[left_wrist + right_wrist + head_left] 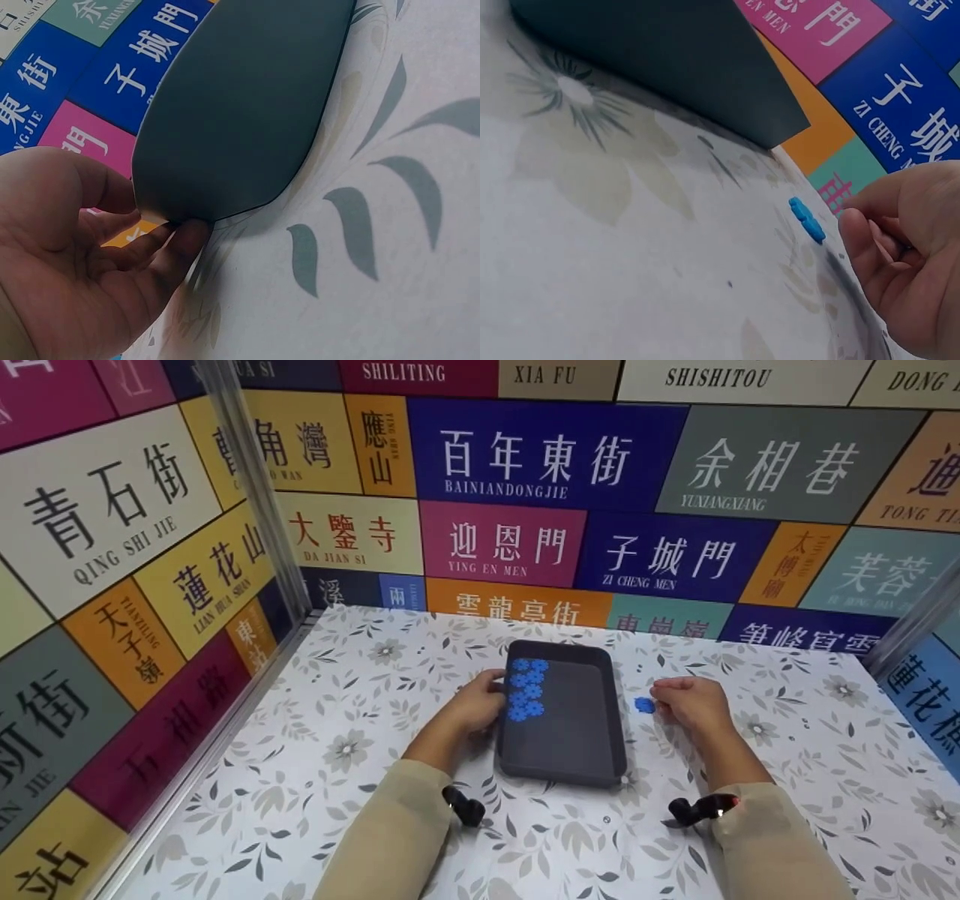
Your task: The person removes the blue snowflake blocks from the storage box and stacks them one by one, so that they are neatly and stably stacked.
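Note:
A dark grey rectangular tray [576,727] stands on the table in front of me, with several blue flower-shaped pieces [531,709] in rows along the left of its floor. My left hand [480,703] grips the tray's left side; its fingers [191,234] reach under the edge in the left wrist view. To the right of the tray is my right hand [694,703], fingers curled and thumb against the index finger. Just off those fingertips is one blue flower piece [807,220], a small gap apart from them in the right wrist view, with nothing visible in the pinch.
The table [300,780] has a white cover printed with grey flowers and leaves. Walls of coloured panels with lettering [536,465] rise behind and at both sides. A metal corner post [259,487] stands at the left. Each sleeve carries a black wrist camera [465,808].

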`<action>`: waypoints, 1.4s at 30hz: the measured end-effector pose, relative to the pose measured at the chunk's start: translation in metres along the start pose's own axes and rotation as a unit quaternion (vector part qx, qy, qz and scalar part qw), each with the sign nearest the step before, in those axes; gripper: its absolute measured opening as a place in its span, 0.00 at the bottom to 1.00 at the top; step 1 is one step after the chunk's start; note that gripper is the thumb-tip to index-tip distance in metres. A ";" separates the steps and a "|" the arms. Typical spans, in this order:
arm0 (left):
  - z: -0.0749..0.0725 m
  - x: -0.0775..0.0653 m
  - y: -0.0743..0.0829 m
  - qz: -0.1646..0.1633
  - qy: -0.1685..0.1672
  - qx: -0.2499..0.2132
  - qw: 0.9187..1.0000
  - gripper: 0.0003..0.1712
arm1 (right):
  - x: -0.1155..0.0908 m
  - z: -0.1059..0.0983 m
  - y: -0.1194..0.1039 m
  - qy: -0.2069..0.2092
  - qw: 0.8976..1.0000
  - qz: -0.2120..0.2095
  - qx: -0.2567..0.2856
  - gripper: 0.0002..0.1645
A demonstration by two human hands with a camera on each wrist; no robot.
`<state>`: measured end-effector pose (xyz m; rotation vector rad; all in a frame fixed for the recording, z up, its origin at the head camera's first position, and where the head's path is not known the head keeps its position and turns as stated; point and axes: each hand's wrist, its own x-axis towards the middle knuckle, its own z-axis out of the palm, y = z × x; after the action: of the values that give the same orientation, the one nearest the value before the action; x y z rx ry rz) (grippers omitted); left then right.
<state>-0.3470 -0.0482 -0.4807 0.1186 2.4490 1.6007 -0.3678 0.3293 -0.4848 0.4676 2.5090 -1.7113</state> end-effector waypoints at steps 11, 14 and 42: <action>0.000 -0.002 0.002 -0.013 0.002 -0.003 1.000 0.37 | -0.019 0.020 -0.030 -0.031 0.996 -0.079 -0.013 0.27; 0.001 -0.002 0.002 -0.013 0.001 -0.009 1.000 0.37 | -0.025 0.026 -0.037 -0.034 0.996 -0.084 -0.009 0.27; 0.002 0.000 0.001 0.001 0.000 -0.005 1.000 0.35 | -0.037 0.088 -0.084 -0.135 0.978 -0.158 0.023 0.19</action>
<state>-0.3465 -0.0462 -0.4806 0.1205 2.4407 1.6135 -0.3669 0.2123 -0.4340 -0.1662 2.4473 -1.7920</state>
